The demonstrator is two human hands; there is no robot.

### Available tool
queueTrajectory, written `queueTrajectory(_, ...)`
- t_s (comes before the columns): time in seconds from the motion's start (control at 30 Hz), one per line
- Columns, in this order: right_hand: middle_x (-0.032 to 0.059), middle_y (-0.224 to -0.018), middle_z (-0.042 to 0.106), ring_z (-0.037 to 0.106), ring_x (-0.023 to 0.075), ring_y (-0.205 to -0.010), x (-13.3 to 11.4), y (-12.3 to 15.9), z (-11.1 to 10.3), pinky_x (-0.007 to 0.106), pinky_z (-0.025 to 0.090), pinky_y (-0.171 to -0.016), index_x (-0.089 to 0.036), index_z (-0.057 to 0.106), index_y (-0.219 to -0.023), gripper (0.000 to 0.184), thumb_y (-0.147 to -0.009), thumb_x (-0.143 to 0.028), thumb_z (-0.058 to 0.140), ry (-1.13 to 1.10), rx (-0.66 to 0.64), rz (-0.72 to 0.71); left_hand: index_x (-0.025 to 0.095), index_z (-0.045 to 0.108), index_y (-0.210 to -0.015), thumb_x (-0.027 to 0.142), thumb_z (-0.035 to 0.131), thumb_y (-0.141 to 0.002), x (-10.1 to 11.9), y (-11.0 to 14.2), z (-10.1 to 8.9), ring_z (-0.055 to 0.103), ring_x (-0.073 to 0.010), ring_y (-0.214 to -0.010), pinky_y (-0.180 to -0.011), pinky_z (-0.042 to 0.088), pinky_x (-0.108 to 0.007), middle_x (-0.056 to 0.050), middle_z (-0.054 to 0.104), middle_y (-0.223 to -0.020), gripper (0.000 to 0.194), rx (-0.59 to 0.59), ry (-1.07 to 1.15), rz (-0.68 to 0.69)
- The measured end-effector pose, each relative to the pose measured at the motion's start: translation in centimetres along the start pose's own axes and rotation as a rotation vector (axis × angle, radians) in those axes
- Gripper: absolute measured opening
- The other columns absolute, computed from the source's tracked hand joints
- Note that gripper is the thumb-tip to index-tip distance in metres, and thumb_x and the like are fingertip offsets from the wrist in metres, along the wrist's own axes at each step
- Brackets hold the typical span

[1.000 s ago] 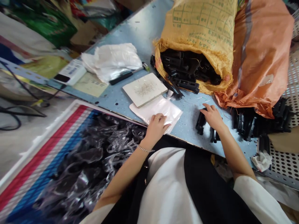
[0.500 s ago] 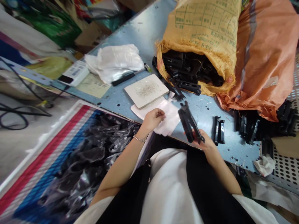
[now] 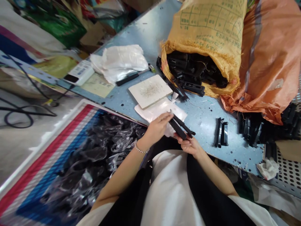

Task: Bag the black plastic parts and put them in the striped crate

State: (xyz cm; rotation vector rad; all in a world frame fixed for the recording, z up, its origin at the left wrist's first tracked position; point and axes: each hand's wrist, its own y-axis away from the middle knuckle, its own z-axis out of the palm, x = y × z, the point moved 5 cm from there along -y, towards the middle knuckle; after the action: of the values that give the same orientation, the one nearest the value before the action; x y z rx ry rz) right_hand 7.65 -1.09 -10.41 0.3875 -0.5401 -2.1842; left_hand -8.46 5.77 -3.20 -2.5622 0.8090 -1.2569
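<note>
A long black plastic part [image 3: 178, 128] with two parallel bars is held between my hands, over the table's near edge. My right hand [image 3: 190, 145] grips its lower end with the fingers curled. At its upper end, my left hand [image 3: 157, 128] has closed its fingers around the tip; the fingertips are partly hidden. Beneath lie thin white plastic bags [image 3: 150, 113], flat beside a pale square block [image 3: 150, 91] with small debris on it. To the right, a pair of similar black parts [image 3: 221, 132] stands apart on the table.
A yellow woven sack [image 3: 209, 28] spills black parts at the back. An orange sack [image 3: 270, 59] and more black parts [image 3: 251, 128] are at the right. Bagged dark pieces [image 3: 94, 160] fill a striped container at lower left. A white plastic bundle [image 3: 122, 61] lies at the back left.
My right hand has brought the black part left and turned it toward my left hand. My left hand has moved slightly right and taken hold of its upper end.
</note>
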Motion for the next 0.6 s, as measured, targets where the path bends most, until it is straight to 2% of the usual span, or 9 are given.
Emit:
queueTrajectory(0.1, -0.0006, -0.071, 0.057, 0.035, -0.0004, -0.042, -0.3, 0.1, 0.3, 0.001, 0.032, -0.033, -0.006, 0.063, -0.104, 0.019, -0.096, -0.023, 0.057, -0.05, -0.035, -0.054, 0.026, 0.049, -0.145, 0.01, 0.036, -0.099, 3.3, 1.1, 0.7, 0.06, -0.0169, -0.124, -0.106, 0.052, -0.033, -0.01, 0.061, -0.135, 0.05, -0.036, 0.085, 0.151)
queueTrajectory(0.17, -0.0022, -0.071, 0.055, 0.032, -0.0011, -0.04, -0.2, 0.8, 0.6, 0.001, 0.031, -0.032, -0.008, 0.064, -0.102, 0.018, -0.096, -0.023, 0.057, -0.05, -0.074, -0.078, 0.029, 0.044, -0.149, 0.01, 0.038, -0.099, 4.2, 1.6, 0.8, 0.06, -0.0165, -0.124, -0.107, 0.052, -0.033, -0.009, 0.06, -0.136, 0.054, -0.013, 0.114, 0.164)
queueTrajectory(0.3, -0.0063, -0.067, 0.048, 0.024, -0.0014, -0.038, -0.1, 2.3, 1.6, 0.001, 0.022, -0.027, -0.012, 0.064, -0.101, 0.015, -0.092, -0.023, 0.061, -0.045, -0.163, -0.181, 0.031, 0.04, -0.152, 0.01, 0.042, -0.099, 3.2, 2.1, 0.4, 0.059, -0.0188, -0.126, -0.108, 0.051, -0.034, -0.009, 0.058, -0.138, 0.057, 0.111, 0.056, 0.057)
queueTrajectory(0.37, -0.0069, -0.065, 0.047, 0.021, -0.0005, -0.037, 0.0, 2.5, 2.1, 0.005, 0.018, -0.025, -0.014, 0.064, -0.1, 0.016, -0.09, -0.027, 0.063, 0.064, -0.143, -0.205, 0.03, 0.037, -0.154, 0.012, 0.043, -0.099, 2.9, 2.4, 0.4, 0.059, -0.0205, -0.126, -0.107, 0.052, -0.035, -0.011, 0.058, -0.138, 0.058, 0.178, 0.0, 0.034)
queueTrajectory(0.47, -0.0056, -0.061, 0.05, 0.028, 0.0018, -0.039, -0.8, 2.2, 2.0, 0.011, 0.023, -0.029, -0.015, 0.064, -0.089, 0.019, -0.086, -0.034, 0.066, 0.417, 0.086, -0.323, 0.031, 0.03, -0.156, 0.01, 0.041, -0.098, 4.0, 2.7, 1.1, 0.062, -0.0202, -0.123, -0.107, 0.052, -0.035, -0.011, 0.06, -0.136, 0.063, 0.167, -0.049, 0.136)
queueTrajectory(0.53, -0.0058, -0.056, 0.05, 0.037, 0.0047, -0.042, -1.7, 2.4, 2.0, 0.014, 0.031, -0.035, -0.017, 0.062, -0.079, 0.017, -0.082, -0.033, 0.068, 0.641, 0.263, -0.466, 0.031, 0.025, -0.158, 0.007, 0.039, -0.098, 5.5, 2.9, 2.0, 0.064, -0.0185, -0.119, -0.104, 0.054, -0.034, -0.009, 0.062, -0.134, 0.066, 0.052, -0.036, 0.259)
queueTrajectory(0.6, -0.0057, -0.056, 0.052, 0.045, 0.0079, -0.046, -2.4, 3.3, 2.4, 0.018, 0.038, -0.042, -0.019, 0.061, -0.076, 0.014, -0.082, -0.03, 0.068, 0.886, 0.428, -0.626, 0.026, 0.023, -0.158, 0.007, 0.04, -0.096, 7.0, 3.0, 2.9, 0.062, -0.0194, -0.121, -0.104, 0.055, -0.035, -0.011, 0.061, -0.136, 0.067, -0.105, -0.024, 0.336)
